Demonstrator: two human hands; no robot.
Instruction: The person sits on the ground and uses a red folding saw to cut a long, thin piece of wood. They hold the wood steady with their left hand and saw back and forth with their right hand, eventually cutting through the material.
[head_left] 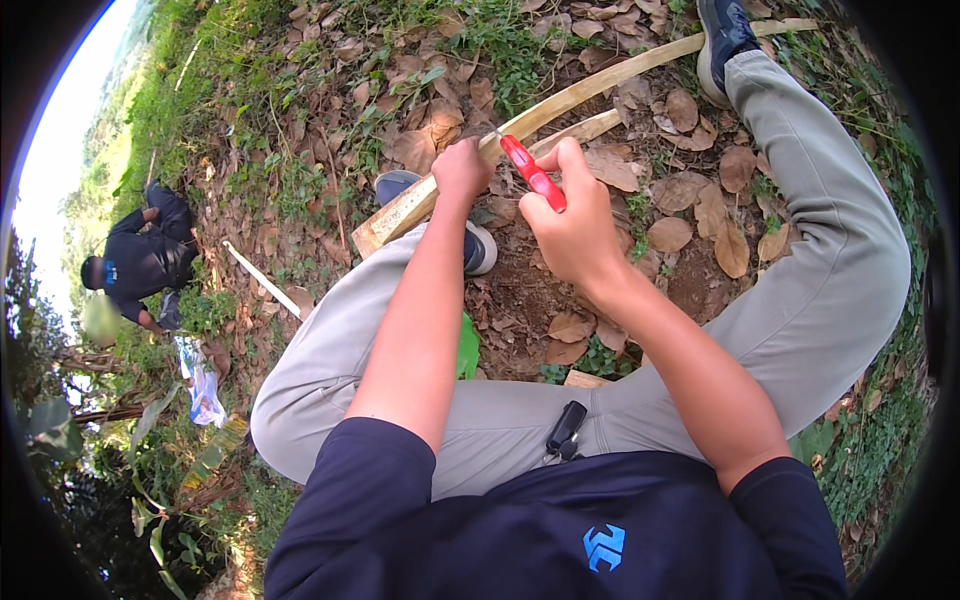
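My left hand (463, 172) is closed around a long pale wooden strip (590, 88), which runs from beside my left shin up toward my right shoe. In my right hand (577, 222) is a small red-handled tool (531, 172), held by its handle. Its thin metal tip points up and left, close to the strip and just right of my left hand. The tip is too small to tell what kind of tool it is, or whether it touches the wood. A shorter wooden piece (600, 125) lies beside the strip, partly behind my right hand.
Dry leaves (733, 252) and green plants (270, 190) cover the ground. My bent legs (820, 235) frame the work area. A black key fob (567, 428) rests on my lap. Another person (150, 250) crouches at the far left near a plastic bag (203, 385). A pale stick (262, 278) lies between us.
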